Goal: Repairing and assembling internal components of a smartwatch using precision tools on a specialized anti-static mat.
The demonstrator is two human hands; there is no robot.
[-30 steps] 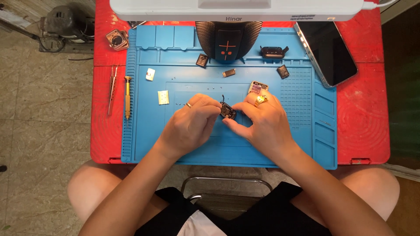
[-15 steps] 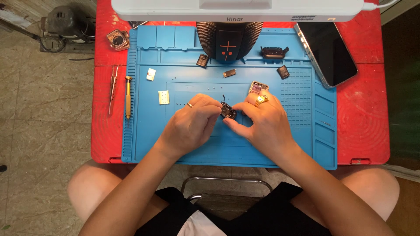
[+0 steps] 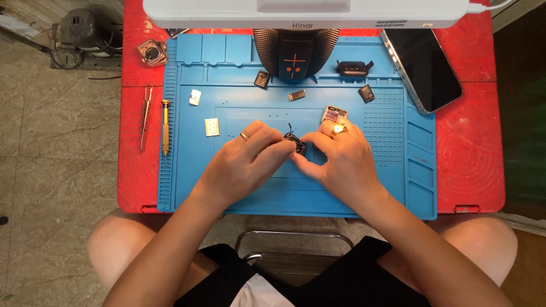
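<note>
- Small dark square component [image 3: 296, 143]: pinched between fingertips of both hands, held just above the blue mat [image 3: 250, 74], mid-area; thin dark lead protrudes upward.

Red table [image 3: 472, 165] is set on a tiled floor [image 3: 51, 170]. Most of the top is covered by a blue mat [image 3: 250, 196]. Left of the mat, tweezers [image 3: 146, 116] and a screwdriver [image 3: 165, 126] are laid side by side on the bare red surface; a small square case [image 3: 151, 52] sits at the top left corner. At right, a phone [image 3: 422, 68] is laid screen-up, overlapping the mat's edge. The far edge is spanned by a white lamp bar [image 3: 307, 12].
</note>
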